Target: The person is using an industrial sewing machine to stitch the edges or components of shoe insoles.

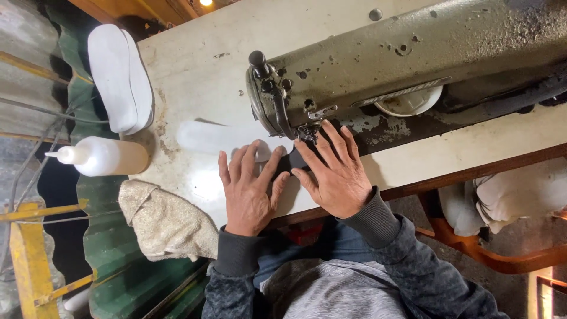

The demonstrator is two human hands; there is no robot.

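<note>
Dark piece [290, 160] flat on surface [195, 77], under sewing machine [378, 65] needle, stitching apparently midway. Left hand [251, 186] and right hand [333, 168] spread open, pressing piece down, gripping nothing. White insole [218, 137] beside; bottle [103, 156], cloth [165, 221] untouched.

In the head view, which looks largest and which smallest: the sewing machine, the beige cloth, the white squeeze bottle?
1. Sewing machine, by far the largest.
2. Beige cloth.
3. White squeeze bottle, smallest; it lies beside the cloth, so nearness hardly matters.
</note>
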